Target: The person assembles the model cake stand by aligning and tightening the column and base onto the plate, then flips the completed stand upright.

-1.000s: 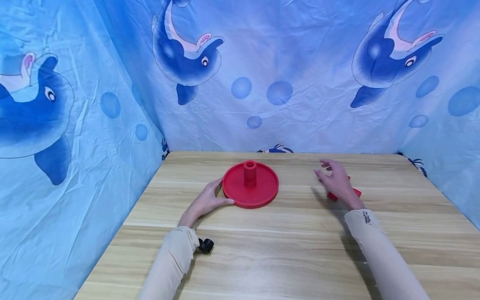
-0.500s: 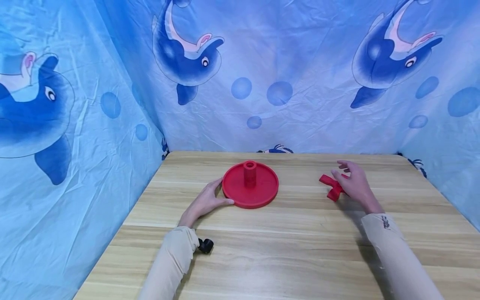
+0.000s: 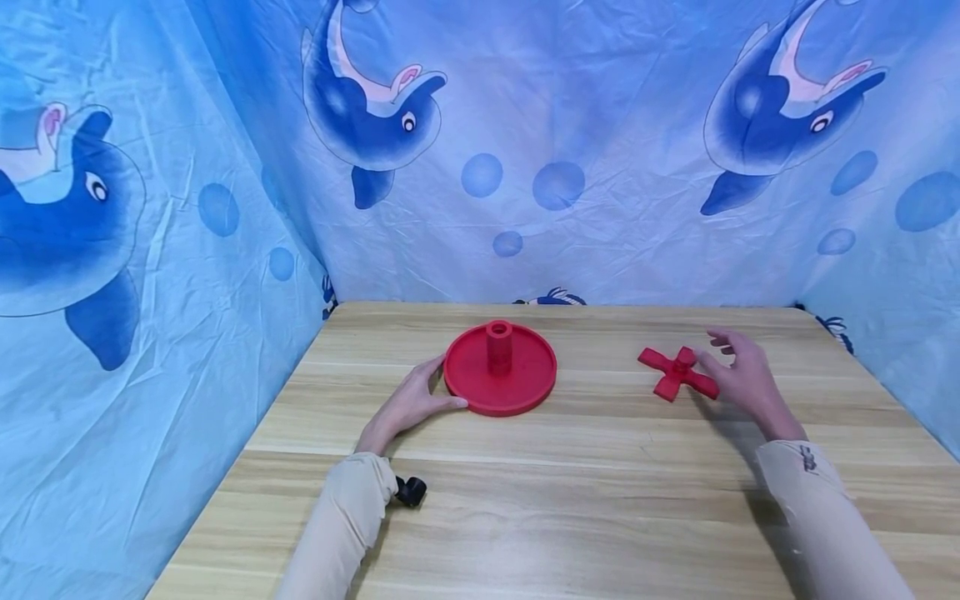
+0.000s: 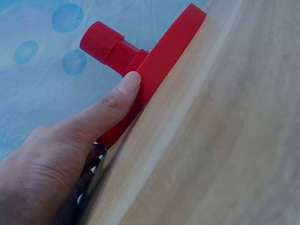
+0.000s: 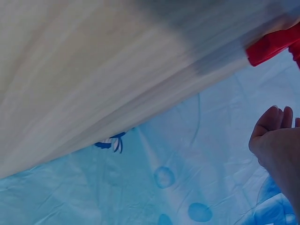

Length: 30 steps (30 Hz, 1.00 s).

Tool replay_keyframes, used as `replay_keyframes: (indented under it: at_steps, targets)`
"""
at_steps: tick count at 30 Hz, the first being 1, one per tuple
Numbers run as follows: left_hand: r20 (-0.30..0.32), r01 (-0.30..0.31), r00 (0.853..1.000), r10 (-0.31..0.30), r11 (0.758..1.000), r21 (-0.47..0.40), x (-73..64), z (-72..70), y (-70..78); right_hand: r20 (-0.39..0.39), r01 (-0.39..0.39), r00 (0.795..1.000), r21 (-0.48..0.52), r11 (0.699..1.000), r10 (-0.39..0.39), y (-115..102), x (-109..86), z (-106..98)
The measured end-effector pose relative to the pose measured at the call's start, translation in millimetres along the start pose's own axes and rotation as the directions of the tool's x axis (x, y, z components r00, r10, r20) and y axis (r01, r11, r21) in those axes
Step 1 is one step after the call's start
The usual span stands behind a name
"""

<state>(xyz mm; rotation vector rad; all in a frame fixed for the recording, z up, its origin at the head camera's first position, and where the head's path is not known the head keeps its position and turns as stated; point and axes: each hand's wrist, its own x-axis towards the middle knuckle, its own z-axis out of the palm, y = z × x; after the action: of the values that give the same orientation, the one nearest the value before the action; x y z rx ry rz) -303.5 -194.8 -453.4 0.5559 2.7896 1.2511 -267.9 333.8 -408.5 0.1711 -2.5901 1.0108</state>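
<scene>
On the wooden table stands a red round base (image 3: 528, 379) with a raised rim and an upright hollow post (image 3: 500, 354). My left hand (image 3: 410, 406) holds it by the near left edge, the thumb against the rim (image 4: 161, 61) and the fingers round the far side. To the right lies a red four-armed cross piece (image 3: 678, 375) with a short knob in its centre. Just right of the cross, my right hand (image 3: 742, 379) hovers with loosely bent fingers and nothing held. In the right wrist view only one arm of the red cross piece (image 5: 272, 46) shows, apart from the hand.
A blue dolphin-print cloth (image 3: 585, 250) hangs behind the table and along both sides. A small black device (image 3: 411, 492) sits at the left sleeve's cuff. Bare wood (image 3: 570, 483) lies between the two forearms.
My right hand has moved right, off the red cross piece, which it partly covered before and which now shows almost whole. The left hand and the round base stay put.
</scene>
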Motion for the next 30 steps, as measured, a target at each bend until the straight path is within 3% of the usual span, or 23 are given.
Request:
replay_keyframes:
  at_steps: [20,30]
  targets:
    - [0.003,0.008,1.0,-0.008,1.0,-0.002,-0.7,-0.3,0.9,0.026,-0.046,0.998,-0.148,0.988,0.05,19.0,-13.0,-7.5]
    - [0.007,-0.004,1.0,0.004,1.0,-0.012,0.6,-0.2,1.4,0.13,-0.042,0.989,-0.205,0.978,0.07,27.5,-17.3,-7.5]
